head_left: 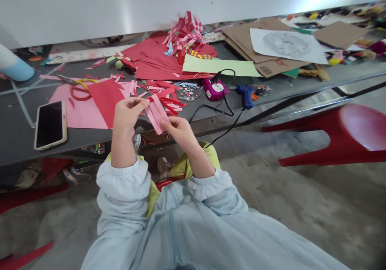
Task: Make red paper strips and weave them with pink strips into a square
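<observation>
A slitted piece of pink paper (157, 115) is held up between my two hands, just past the table's near edge. My left hand (128, 111) is closed in a pinch at its upper left corner, where a bit of red paper shows by the fingertips. My right hand (179, 131) pinches the lower right end between thumb and fingers. Behind the hands lie a red paper sheet (105, 99), a larger pink sheet (78, 115) and scissors (81, 89) with yellow and red handles. Loose red and pink paper strips (171, 105) are scattered beyond the held piece.
A phone (50, 125) lies at the left, near a white and blue bottle (15, 65). Red sheets (157, 59) and woven checkered strips (187, 31) pile up at the back. A blue glue gun (247, 95) with a cord, a purple box (214, 88) and cardboard (241, 41) are on the right.
</observation>
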Tool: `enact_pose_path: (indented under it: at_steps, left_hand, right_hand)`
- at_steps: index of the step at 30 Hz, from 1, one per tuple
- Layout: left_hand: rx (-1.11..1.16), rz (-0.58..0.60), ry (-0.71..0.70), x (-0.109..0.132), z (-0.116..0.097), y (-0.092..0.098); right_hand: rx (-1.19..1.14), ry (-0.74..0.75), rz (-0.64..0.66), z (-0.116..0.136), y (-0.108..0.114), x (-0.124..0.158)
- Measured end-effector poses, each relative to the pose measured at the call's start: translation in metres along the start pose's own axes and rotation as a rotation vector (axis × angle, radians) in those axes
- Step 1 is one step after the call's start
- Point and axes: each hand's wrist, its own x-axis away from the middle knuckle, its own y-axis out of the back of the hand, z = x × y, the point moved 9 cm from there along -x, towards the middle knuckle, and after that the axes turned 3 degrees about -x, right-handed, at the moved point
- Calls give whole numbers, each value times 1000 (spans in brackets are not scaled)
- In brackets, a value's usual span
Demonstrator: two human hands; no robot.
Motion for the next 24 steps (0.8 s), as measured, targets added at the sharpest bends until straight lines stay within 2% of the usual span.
enact_pose_path:
  at_steps: [3, 6, 9, 15, 20, 24]
  left_hand:
    - [-4, -110, 48, -2, 3, 20]
    - [-47, -136, 92, -5, 9, 29]
    - [-183, -155, 94, -10, 18, 34]
    - [-625, -189, -24, -14, 18, 39]
    - [-867, -206, 19, -11, 9, 39]
    - [-942, -212, 62, -11, 4, 39]
  right_hand:
    - [-73, -121, 75, -16, -14, 3]
    - [-133, -218, 107, -28, -24, 7]
    - [-153, -261, 138, -37, -29, 10]
    - [-55, -323, 204, -50, -23, 19]
    - [32, -340, 254, -52, -16, 25]
    - [90, -319, 276, -51, -13, 27]
